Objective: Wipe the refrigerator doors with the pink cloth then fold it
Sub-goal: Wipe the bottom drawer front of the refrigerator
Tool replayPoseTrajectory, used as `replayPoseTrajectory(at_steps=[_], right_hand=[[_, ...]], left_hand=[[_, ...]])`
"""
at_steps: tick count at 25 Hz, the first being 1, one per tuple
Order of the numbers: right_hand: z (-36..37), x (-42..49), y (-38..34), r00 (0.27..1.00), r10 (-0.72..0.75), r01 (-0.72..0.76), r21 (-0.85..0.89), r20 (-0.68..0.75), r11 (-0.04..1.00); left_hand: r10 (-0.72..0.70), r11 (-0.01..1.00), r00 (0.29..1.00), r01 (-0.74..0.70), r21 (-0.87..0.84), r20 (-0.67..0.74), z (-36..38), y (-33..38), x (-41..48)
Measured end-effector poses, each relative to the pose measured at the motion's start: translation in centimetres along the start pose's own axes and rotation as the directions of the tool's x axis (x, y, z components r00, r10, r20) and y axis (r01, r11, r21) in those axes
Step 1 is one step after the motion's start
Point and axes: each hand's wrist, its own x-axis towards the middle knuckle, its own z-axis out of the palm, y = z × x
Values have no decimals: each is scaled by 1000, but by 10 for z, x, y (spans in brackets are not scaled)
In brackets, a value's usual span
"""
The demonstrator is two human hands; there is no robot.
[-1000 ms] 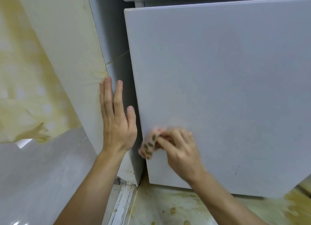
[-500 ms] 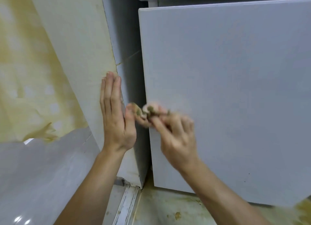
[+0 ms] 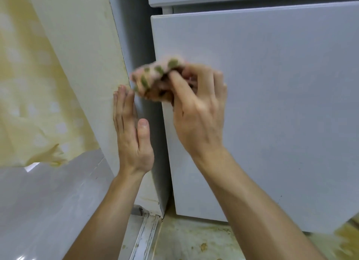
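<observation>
The pink cloth (image 3: 155,75), dotted with green spots and blurred, is bunched into a wad at the left edge of the grey refrigerator door (image 3: 272,104), partway up. The right hand (image 3: 198,112) grips it, fingers (image 3: 180,84) curled round the wad, wrist bent and forearm rising from the lower right. The left hand (image 3: 132,135) is flat, fingers straight and pressed together, resting against the cream wall panel (image 3: 87,65) beside the refrigerator.

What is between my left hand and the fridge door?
Head view: only a shadowed grey strip separates the left hand from the fridge door. The pink cloth is higher.
</observation>
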Motion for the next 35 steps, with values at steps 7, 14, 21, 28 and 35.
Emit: replayPoseTrajectory(at_steps=[7, 14, 21, 28, 35], right_hand=[[9, -95, 15, 947, -225, 240, -39, 228, 970], [-24, -122, 43, 897, -262, 280, -1, 356, 960], [-44, -22, 60, 995, -69, 61, -116, -67, 991], [-80, -195, 100, 881, -221, 276, -77, 418, 958], [-107, -8, 113, 988, 64, -81, -118, -138, 990]], left_hand=[[-65, 980, 996, 53, -194, -57, 0, 1, 2], [-26, 999, 998, 28, 39, -57, 3, 6, 0], [91, 987, 994, -99, 129, 65, 22, 34, -4], [102, 976, 992, -114, 185, 75, 32, 39, -20], [108, 942, 987, -139, 305, 117, 48, 55, -32]])
